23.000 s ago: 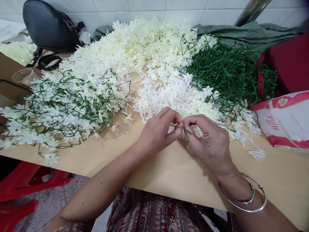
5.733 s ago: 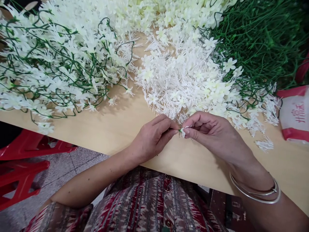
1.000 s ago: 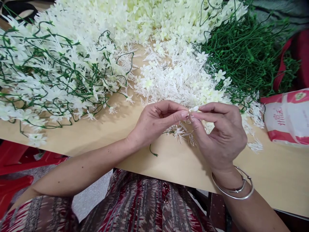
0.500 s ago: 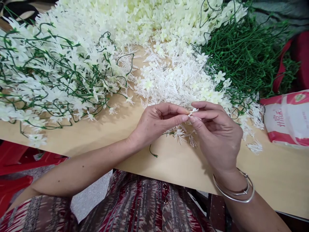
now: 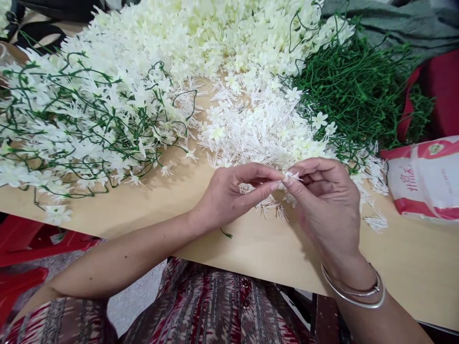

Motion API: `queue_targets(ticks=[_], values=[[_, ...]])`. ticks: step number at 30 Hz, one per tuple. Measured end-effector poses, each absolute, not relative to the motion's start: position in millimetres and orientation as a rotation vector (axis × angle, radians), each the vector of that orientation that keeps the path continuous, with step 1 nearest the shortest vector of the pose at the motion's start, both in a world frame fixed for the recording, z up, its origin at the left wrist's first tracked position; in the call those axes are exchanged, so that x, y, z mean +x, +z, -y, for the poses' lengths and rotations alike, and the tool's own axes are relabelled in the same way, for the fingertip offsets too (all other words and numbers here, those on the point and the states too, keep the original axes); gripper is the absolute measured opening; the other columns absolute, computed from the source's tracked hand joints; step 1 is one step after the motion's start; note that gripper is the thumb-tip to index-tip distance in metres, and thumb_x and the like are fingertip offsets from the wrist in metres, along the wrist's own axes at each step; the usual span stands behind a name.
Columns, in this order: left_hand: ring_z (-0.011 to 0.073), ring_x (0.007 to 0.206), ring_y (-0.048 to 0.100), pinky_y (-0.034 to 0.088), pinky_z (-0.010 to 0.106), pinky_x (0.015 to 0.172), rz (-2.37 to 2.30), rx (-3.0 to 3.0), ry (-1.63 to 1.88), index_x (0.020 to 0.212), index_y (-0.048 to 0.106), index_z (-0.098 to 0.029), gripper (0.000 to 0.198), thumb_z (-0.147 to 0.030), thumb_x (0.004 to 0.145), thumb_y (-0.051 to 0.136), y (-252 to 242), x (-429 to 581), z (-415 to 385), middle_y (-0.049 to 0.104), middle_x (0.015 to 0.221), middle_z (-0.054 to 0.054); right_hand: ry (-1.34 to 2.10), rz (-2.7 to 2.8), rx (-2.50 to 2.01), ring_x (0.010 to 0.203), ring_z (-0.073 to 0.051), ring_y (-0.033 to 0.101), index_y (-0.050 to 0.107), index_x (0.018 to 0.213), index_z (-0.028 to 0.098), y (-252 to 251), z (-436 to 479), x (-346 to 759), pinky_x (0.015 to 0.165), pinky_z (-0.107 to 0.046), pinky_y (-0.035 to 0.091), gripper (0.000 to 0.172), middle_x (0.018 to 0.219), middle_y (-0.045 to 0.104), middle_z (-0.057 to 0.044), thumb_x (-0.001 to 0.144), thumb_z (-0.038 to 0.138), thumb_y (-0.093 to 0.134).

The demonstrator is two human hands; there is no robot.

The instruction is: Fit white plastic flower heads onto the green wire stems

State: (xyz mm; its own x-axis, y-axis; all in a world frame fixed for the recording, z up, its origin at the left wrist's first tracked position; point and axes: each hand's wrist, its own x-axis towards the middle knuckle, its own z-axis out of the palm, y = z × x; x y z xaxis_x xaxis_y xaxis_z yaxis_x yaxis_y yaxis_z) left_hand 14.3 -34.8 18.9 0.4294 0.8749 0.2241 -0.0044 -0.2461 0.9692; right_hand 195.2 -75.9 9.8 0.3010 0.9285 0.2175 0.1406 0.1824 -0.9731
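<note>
My left hand (image 5: 238, 193) is closed in a pinch over the table, thumb and forefinger pointing right. Below it pokes the end of a thin green artificial flower stem (image 5: 226, 234); the rest is hidden by the hand. Between the thumb and fingers of my right hand (image 5: 322, 196) is a small white artificial flower (image 5: 291, 176), its petals showing at the fingertips. The fingertips of both hands meet at this flower. Just beyond lies a heap of white stamen pieces (image 5: 251, 129) mixed with loose flowers.
Stemmed white flowers (image 5: 89, 124) are piled at left, loose cream blossoms (image 5: 201, 38) at the back. Bare green stems (image 5: 358, 91) form a heap at right, beside a red bag (image 5: 442, 95) and a red-and-white packet (image 5: 425, 179). A red stool (image 5: 39, 239) stands below the left table edge.
The right fingers have curled in more around the flower, and its petals have turned. The left hand has shifted slightly, covering more of the stem. The whole view has moved a little.
</note>
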Motion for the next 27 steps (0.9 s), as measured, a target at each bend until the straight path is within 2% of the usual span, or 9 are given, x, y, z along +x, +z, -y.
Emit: queue_targets(ticks=[6,9,11,14,16,18,20,23,27], values=[[0.0144,0.09,0.077,0.062,0.026,0.082,-0.789,2.008,1.219,0.109,0.078,-0.019,0.013,-0.017,0.101,0.069,38,-7,30,0.083,0.104,0.007,0.753,1.207,-1.194,0.085,-0.017,0.068,0.078,0.092,0.034,2,72,207,0.077,-0.035,0.057,0.012,0.092,0.075,0.001,0.089,0.024,0.085],[0.0127,0.086,0.075,0.06,0.023,0.079,-0.542,2.158,0.912,0.109,0.076,-0.02,0.011,-0.016,0.1,0.072,50,-29,32,0.081,0.098,0.004,0.707,1.208,-1.182,0.093,-0.019,0.071,0.079,0.092,0.034,2,70,211,0.082,-0.036,0.059,0.014,0.099,0.077,0.0,0.088,0.023,0.086],[0.0152,0.093,0.074,0.058,0.026,0.083,-0.44,2.277,0.595,0.109,0.075,-0.018,0.011,-0.019,0.099,0.075,52,-44,38,0.079,0.104,0.007,0.684,1.199,-1.191,0.096,-0.019,0.073,0.079,0.091,0.033,4,71,211,0.083,-0.036,0.061,0.013,0.101,0.079,0.0,0.087,0.024,0.087],[0.0206,0.1,0.068,0.052,0.033,0.09,-0.462,2.493,0.277,0.112,0.076,-0.016,0.015,-0.021,0.098,0.075,45,-59,51,0.076,0.111,0.01,0.66,1.182,-1.214,0.09,-0.018,0.075,0.079,0.089,0.032,8,72,211,0.082,-0.034,0.062,0.012,0.096,0.08,0.001,0.086,0.025,0.088],[0.0207,0.099,0.066,0.048,0.034,0.09,-0.472,2.552,0.218,0.109,0.077,-0.018,0.011,-0.024,0.1,0.073,37,-63,57,0.075,0.109,0.008,0.65,1.183,-1.213,0.087,-0.017,0.075,0.079,0.088,0.031,9,72,210,0.08,-0.033,0.062,0.012,0.092,0.08,0.002,0.085,0.026,0.089],[0.0197,0.097,0.065,0.045,0.034,0.089,-0.478,2.554,0.232,0.101,0.078,-0.021,0.011,-0.025,0.104,0.069,29,-62,59,0.076,0.103,0.006,0.652,1.184,-1.216,0.085,-0.018,0.074,0.079,0.088,0.032,9,73,209,0.079,-0.034,0.062,0.013,0.09,0.079,0.003,0.085,0.025,0.089],[0.0194,0.098,0.065,0.044,0.034,0.089,-0.475,2.547,0.271,0.097,0.077,-0.022,0.019,-0.025,0.107,0.062,24,-59,58,0.077,0.099,0.004,0.66,1.185,-1.226,0.084,-0.019,0.073,0.079,0.088,0.034,9,73,210,0.077,-0.036,0.062,0.014,0.088,0.078,0.003,0.086,0.024,0.089],[0.0193,0.106,0.069,0.044,0.036,0.093,-0.426,2.523,0.411,0.102,0.075,-0.021,0.021,-0.025,0.11,0.056,21,-54,53,0.081,0.103,0.004,0.658,1.179,-1.239,0.085,-0.021,0.072,0.08,0.088,0.036,8,74,212,0.081,-0.04,0.061,0.016,0.089,0.077,0.002,0.086,0.024,0.088],[0.0206,0.114,0.074,0.051,0.038,0.105,-0.476,2.303,0.763,0.106,0.075,-0.025,0.01,-0.025,0.105,0.065,31,-48,44,0.083,0.107,0.003,0.681,1.17,-1.226,0.088,-0.022,0.071,0.078,0.086,0.037,9,72,217,0.086,-0.044,0.06,0.017,0.09,0.075,0.001,0.086,0.024,0.088]])
